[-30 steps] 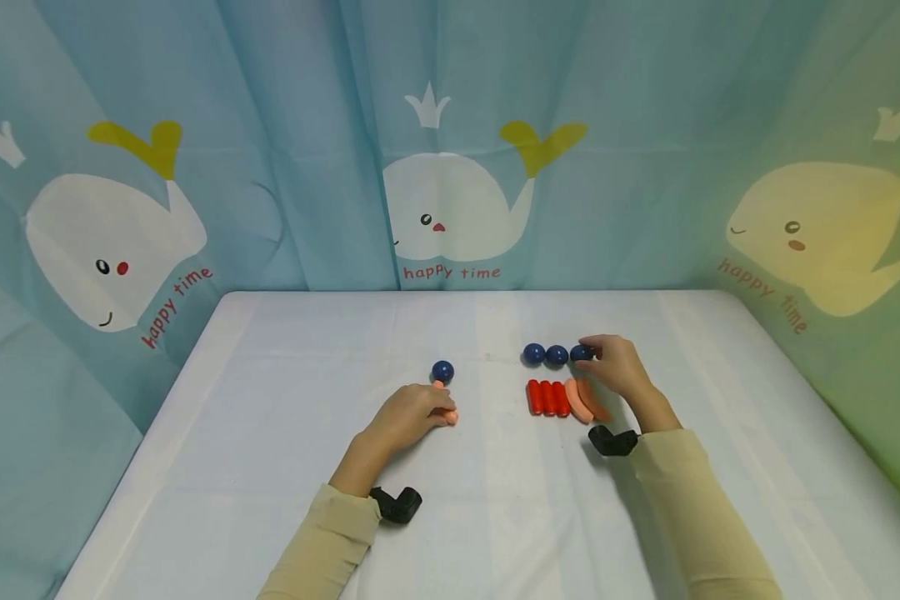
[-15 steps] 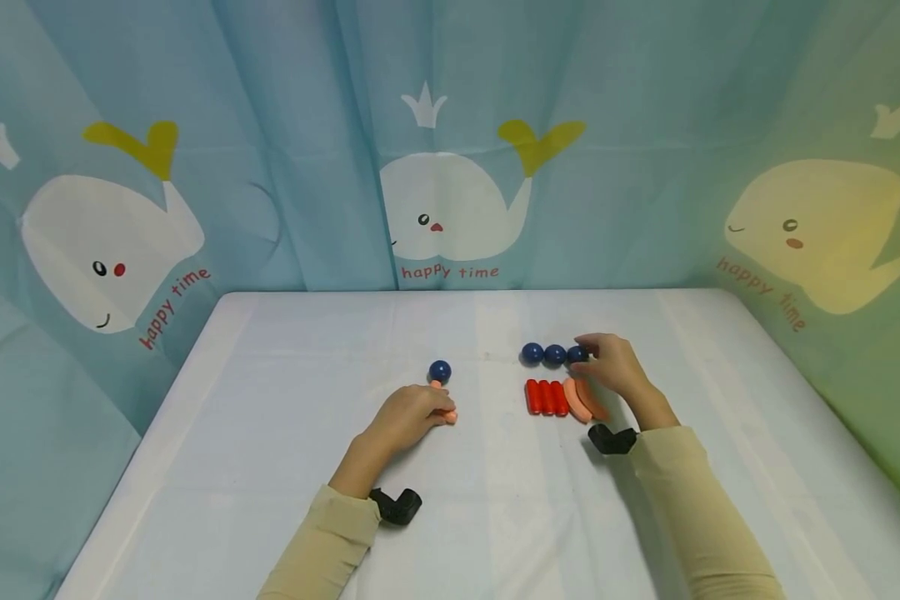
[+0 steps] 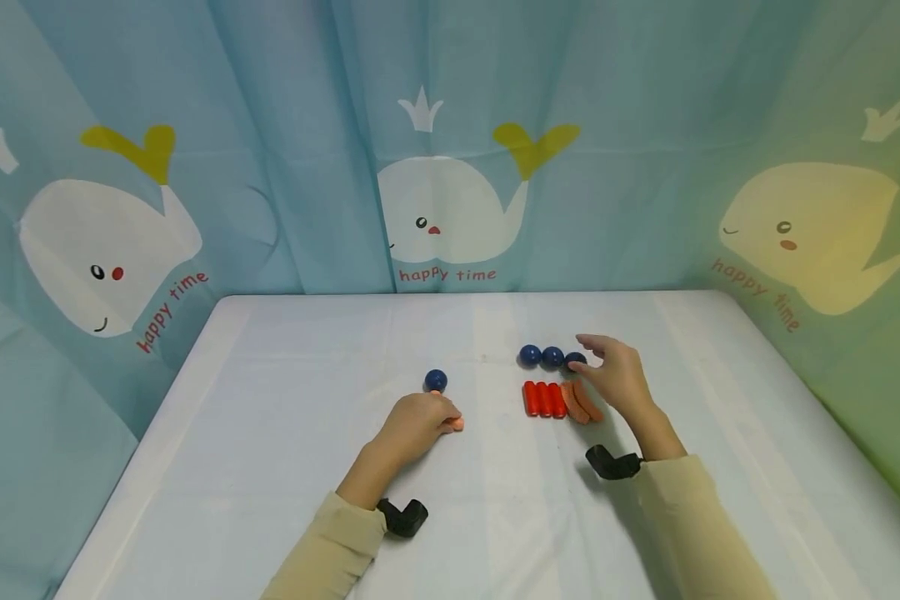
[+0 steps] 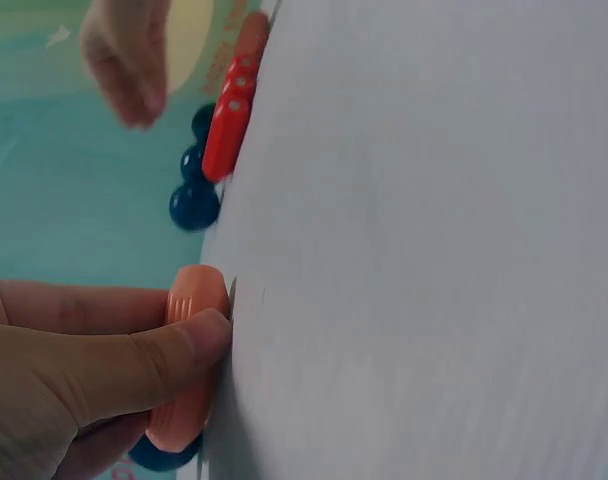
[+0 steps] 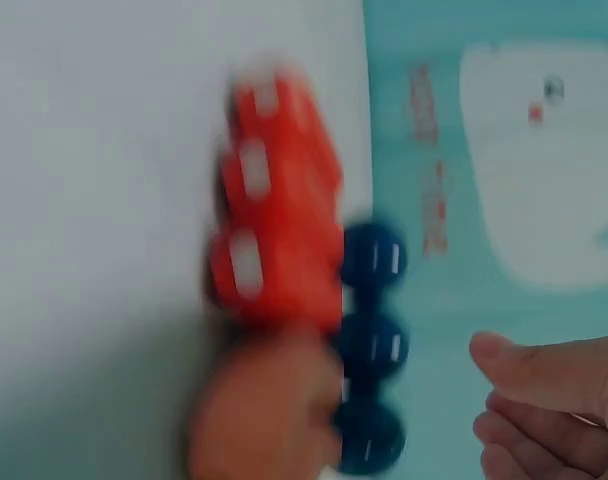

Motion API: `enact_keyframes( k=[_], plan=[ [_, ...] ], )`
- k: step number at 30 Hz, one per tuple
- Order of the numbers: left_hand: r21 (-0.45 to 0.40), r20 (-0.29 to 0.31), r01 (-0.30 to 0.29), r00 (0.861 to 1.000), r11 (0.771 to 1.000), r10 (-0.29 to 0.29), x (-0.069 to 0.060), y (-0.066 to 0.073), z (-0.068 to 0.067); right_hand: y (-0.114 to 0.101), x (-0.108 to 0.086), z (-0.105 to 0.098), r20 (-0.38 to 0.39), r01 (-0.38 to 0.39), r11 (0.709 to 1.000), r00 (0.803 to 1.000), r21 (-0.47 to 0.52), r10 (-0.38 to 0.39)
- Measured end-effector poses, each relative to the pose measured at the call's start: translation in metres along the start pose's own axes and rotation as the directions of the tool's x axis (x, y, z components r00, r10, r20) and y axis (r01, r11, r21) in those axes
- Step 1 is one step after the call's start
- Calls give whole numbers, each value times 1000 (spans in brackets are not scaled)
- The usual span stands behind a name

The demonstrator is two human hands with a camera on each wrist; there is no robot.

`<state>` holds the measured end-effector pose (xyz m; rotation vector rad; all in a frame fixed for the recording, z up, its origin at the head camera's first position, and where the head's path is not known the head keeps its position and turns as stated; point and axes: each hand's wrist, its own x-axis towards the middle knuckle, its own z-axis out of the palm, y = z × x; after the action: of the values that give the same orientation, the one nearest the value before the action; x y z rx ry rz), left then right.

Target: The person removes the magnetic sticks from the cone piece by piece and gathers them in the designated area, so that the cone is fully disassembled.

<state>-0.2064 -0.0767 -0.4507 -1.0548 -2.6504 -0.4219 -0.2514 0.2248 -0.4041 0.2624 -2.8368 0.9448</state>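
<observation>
My left hand (image 3: 417, 423) pinches an orange curved toy rod (image 4: 189, 300) between thumb and fingers, low over the tabletop. A blue ball (image 3: 436, 381) sits just past the rod's far end. My right hand (image 3: 613, 372) has its thumb and fingers spread apart beside the rightmost ball of a row of three blue balls (image 3: 552, 358). In the right wrist view that hand stands apart from the balls and holds nothing. In front of the row lie three red rods (image 3: 544, 400) side by side. Two more orange curved rods (image 3: 576, 403) adjoin them on the right, blurred in the right wrist view.
A white cloth covers the table (image 3: 285, 375). A blue-green curtain (image 3: 322, 150) with whale prints hangs behind the table and along its sides. Black wrist cameras (image 3: 405, 518) are strapped at both sleeves.
My right hand's fingers have opened and come away from the rightmost blue ball. My left hand has shifted slightly right with the orange curved rod. The head view has tilted a little.
</observation>
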Motion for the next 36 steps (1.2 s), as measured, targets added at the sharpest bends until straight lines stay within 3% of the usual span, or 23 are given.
enact_keyframes(
  k=[6, 10, 14, 17, 20, 22, 25, 28, 33, 36],
  plan=[
    [13, -25, -29, 999, 999, 30, 4, 7, 3, -25, -15, 21, -34, 163, 985, 986, 57, -161],
    [53, -40, -28, 999, 998, 30, 3, 10, 4, -37, -20, 37, -47, 283, 959, 958, 33, -281],
    [86, -66, -40, 997, 996, 46, 4, 13, 5, -49, -26, 56, 11, 381, 924, 924, 32, -382],
    [101, -86, -39, 995, 994, 47, 5, 15, 5, -56, -31, 68, 68, 410, 911, 908, 55, -413],
    [91, -76, -41, 996, 995, 48, 5, 15, 4, -61, -33, 76, 112, 390, 916, 910, 90, -399],
    [27, -39, -31, 999, 999, 32, 5, 14, 1, -62, -34, 79, 140, 367, 924, 915, 105, -379],
    [-128, 28, 34, 999, 991, -31, 7, 7, -6, -65, -35, 82, 184, 337, 933, 917, 122, -355],
    [-260, 36, 139, 990, 956, -134, 6, -2, -15, -68, -36, 85, 218, 320, 938, 914, 133, -342],
    [-335, -18, 296, 947, 894, -321, 4, -13, -16, -72, -36, 90, 243, 298, 944, 914, 141, -325],
    [-377, -9, 352, 924, 857, -383, 3, -17, -11, -76, -37, 92, 251, 290, 944, 913, 158, -322]
  ],
)
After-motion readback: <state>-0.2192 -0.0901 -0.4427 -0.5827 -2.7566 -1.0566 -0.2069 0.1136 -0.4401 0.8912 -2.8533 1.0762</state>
